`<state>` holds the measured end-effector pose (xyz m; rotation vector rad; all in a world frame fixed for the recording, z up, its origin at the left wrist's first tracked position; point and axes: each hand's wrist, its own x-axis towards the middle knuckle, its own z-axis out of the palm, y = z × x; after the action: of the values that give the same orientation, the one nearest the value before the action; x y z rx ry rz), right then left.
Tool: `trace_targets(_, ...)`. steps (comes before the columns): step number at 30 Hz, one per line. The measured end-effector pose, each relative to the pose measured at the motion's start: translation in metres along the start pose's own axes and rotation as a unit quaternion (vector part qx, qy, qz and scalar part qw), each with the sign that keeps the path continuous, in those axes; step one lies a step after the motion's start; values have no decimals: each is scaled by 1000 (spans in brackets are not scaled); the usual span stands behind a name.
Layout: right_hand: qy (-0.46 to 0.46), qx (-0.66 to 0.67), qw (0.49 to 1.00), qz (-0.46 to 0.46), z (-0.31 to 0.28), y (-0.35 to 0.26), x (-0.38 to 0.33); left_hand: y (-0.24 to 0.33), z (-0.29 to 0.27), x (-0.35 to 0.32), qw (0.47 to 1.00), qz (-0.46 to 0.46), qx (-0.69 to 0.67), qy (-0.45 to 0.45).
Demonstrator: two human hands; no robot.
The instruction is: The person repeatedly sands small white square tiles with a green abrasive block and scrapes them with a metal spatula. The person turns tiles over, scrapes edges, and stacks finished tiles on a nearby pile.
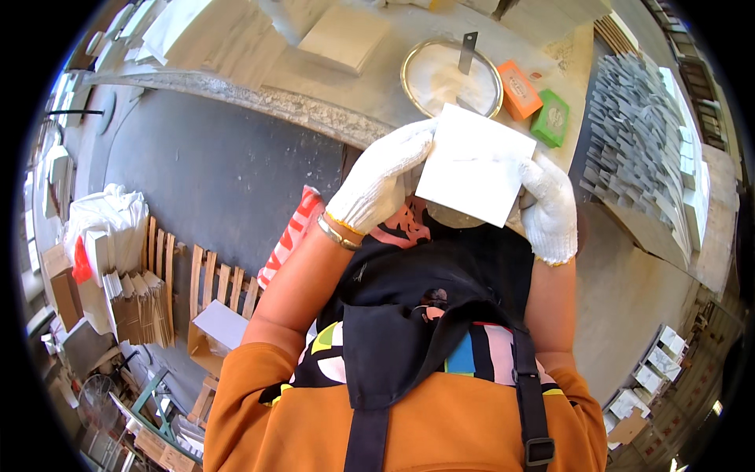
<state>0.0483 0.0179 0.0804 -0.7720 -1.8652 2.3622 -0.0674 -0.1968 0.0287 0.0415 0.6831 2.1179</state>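
Note:
Both of my hands wear white knit gloves. My left hand [383,175] is closed on the left edge of a flat white square tile [476,169], and my right hand [548,206] grips its right edge. The tile is tilted in front of my apron, with a faint mark near its middle. Just beyond it on the table stands a round, gold-rimmed pan [431,79] of pale powder or paste. A flat metal scraper [468,53] sticks up out of it. Next to the pan lie an orange box [519,90] and a green box [550,119].
The dusty worktable [303,94] has a rough front edge. A pale square stack [344,38] rests on it. At right, many grey pieces [633,130] crowd a surface. Wooden pallets [224,283], cardboard [141,303] and an open carton [216,334] stand on the floor at left.

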Motion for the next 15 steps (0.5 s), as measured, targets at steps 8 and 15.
trace_targets(8,-12,46,999,17,0,8,-15,-8,-17,-3,998,-41,57,4)
trace_targets(15,-61,-58,996,9,-28,8,9,4,5,-6,962,-110,251,-19)
